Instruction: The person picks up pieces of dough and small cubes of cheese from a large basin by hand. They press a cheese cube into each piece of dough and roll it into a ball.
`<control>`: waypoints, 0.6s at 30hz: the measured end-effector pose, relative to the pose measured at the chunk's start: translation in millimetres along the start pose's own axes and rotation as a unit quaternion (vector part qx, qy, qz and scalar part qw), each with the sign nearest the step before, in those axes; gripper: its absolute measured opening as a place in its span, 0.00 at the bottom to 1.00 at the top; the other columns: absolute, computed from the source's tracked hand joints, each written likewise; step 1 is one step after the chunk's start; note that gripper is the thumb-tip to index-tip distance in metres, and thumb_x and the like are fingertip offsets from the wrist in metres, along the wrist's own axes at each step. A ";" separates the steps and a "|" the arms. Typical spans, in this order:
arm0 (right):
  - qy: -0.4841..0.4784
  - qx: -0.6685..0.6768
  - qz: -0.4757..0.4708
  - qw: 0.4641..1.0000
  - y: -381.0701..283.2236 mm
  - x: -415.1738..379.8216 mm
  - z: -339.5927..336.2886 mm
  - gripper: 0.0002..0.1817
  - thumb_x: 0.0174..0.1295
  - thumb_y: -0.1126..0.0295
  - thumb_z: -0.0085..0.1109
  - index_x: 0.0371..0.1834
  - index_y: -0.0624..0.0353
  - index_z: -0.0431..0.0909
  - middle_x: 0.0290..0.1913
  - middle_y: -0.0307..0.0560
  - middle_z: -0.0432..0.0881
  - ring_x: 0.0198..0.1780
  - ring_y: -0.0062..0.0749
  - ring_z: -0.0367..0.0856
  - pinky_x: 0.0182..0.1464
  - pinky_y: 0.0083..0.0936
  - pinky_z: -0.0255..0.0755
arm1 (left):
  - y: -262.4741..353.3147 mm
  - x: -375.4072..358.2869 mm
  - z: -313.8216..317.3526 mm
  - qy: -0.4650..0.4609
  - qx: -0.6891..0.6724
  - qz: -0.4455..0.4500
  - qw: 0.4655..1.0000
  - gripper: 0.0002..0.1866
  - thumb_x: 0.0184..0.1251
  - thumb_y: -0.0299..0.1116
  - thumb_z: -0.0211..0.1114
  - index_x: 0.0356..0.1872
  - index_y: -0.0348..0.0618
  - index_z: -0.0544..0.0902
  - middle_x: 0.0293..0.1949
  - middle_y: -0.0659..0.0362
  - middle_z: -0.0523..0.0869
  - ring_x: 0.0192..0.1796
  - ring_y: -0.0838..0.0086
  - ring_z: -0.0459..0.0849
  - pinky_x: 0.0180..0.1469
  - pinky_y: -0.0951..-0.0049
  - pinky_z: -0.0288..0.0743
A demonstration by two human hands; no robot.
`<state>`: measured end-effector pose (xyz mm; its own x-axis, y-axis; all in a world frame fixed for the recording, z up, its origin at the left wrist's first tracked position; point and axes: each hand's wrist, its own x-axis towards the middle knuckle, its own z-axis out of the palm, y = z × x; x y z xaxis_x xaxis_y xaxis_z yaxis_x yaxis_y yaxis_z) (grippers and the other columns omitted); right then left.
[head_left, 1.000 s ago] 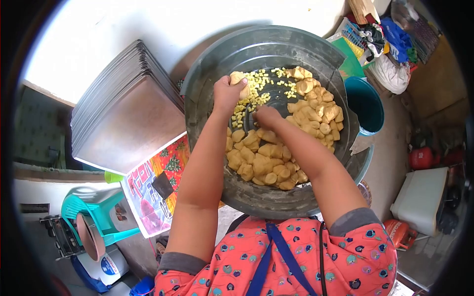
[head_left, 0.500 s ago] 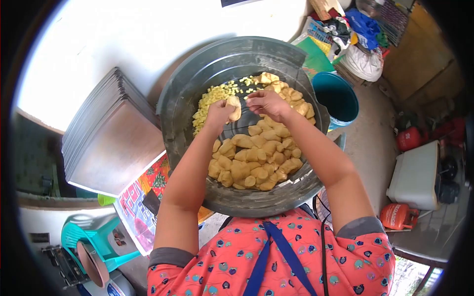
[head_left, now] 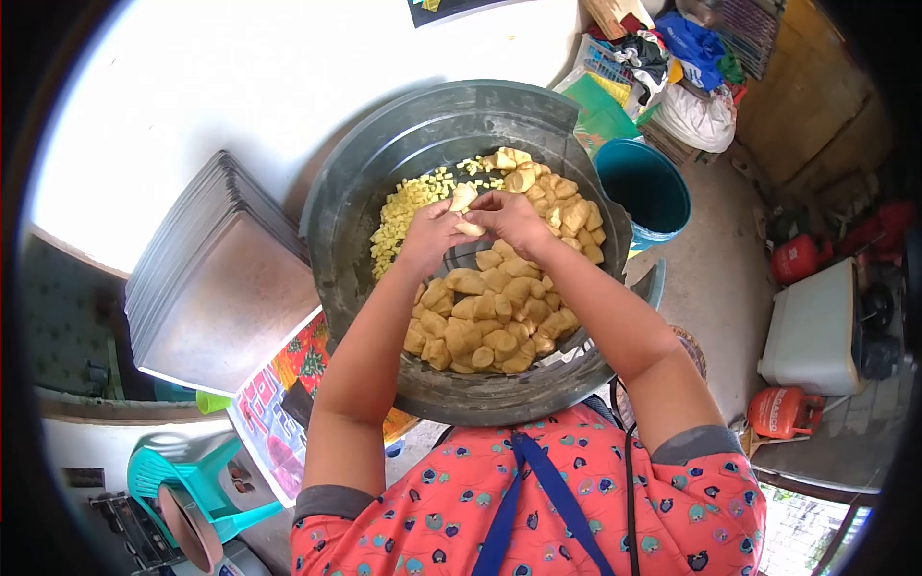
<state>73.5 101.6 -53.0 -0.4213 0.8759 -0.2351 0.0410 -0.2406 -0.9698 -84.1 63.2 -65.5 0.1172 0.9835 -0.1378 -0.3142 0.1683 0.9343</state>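
A large dark round basin (head_left: 375, 134) holds tan dough pieces (head_left: 490, 312) heaped at its near side, with more dough pieces (head_left: 567, 206) along its right side. Small pale-yellow cubes (head_left: 403, 216), which look like cheese, are spread over its left part. Above the basin's middle, my left hand (head_left: 432, 233) is closed around a dough piece (head_left: 463, 199). My right hand (head_left: 512, 221) meets it from the right, its fingers pinching the same dough. Whether a cube lies between the fingers is hidden.
Stacked metal trays (head_left: 216, 278) lean left of the basin. A teal bucket (head_left: 643, 192) stands at its right, with bags and clothes (head_left: 696, 77) beyond. A teal plastic chair (head_left: 206, 480) is at lower left, and an orange gas cylinder (head_left: 783, 413) at lower right.
My right hand has moved left and closed on the dough piece in my left hand. The dough now looks folded or stretched between both hands.
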 end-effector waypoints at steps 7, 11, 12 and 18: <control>0.020 -0.086 -0.049 0.995 0.1 5.3 -5.5 0.12 0.51 0.73 0.65 0.37 0.65 0.77 0.33 0.43 0.80 0.35 0.23 0.78 0.34 0.19 0.75 | 5.7 -5.5 2.3 -0.012 -0.019 -0.001 1.000 0.20 0.66 0.22 0.46 0.60 0.32 0.66 0.49 0.50 0.77 0.47 0.65 0.81 0.49 0.68 0.80; -0.027 -0.072 -0.063 0.995 -2.0 3.3 -17.3 0.14 0.50 0.70 0.66 0.37 0.66 0.76 0.33 0.44 0.80 0.36 0.24 0.77 0.37 0.21 0.74 | 11.1 -8.3 9.1 -0.013 -0.089 -0.028 0.996 0.19 0.66 0.22 0.46 0.58 0.31 0.66 0.52 0.49 0.75 0.51 0.61 0.80 0.54 0.60 0.77; -0.052 -0.031 -0.052 0.997 -5.4 1.8 -18.8 0.15 0.50 0.68 0.67 0.37 0.66 0.76 0.34 0.45 0.80 0.36 0.25 0.77 0.38 0.22 0.74 | 11.0 -6.8 8.0 -0.020 -0.106 -0.033 0.994 0.19 0.66 0.22 0.46 0.58 0.31 0.65 0.52 0.49 0.75 0.52 0.60 0.79 0.54 0.59 0.76; -0.025 -0.144 -0.033 0.989 -8.1 8.3 -22.0 0.20 0.47 0.65 0.72 0.37 0.68 0.76 0.34 0.45 0.80 0.34 0.25 0.78 0.36 0.22 0.74 | 10.1 -2.0 10.4 -0.026 -0.105 -0.054 0.993 0.21 0.66 0.24 0.46 0.60 0.32 0.63 0.52 0.48 0.75 0.51 0.59 0.79 0.54 0.59 0.76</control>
<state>89.6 120.1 -48.6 -0.4748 0.8625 -0.1750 0.2660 -0.0489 -0.9627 -77.7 62.2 -52.3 0.2073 0.9551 -0.2116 -0.4858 0.2882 0.8252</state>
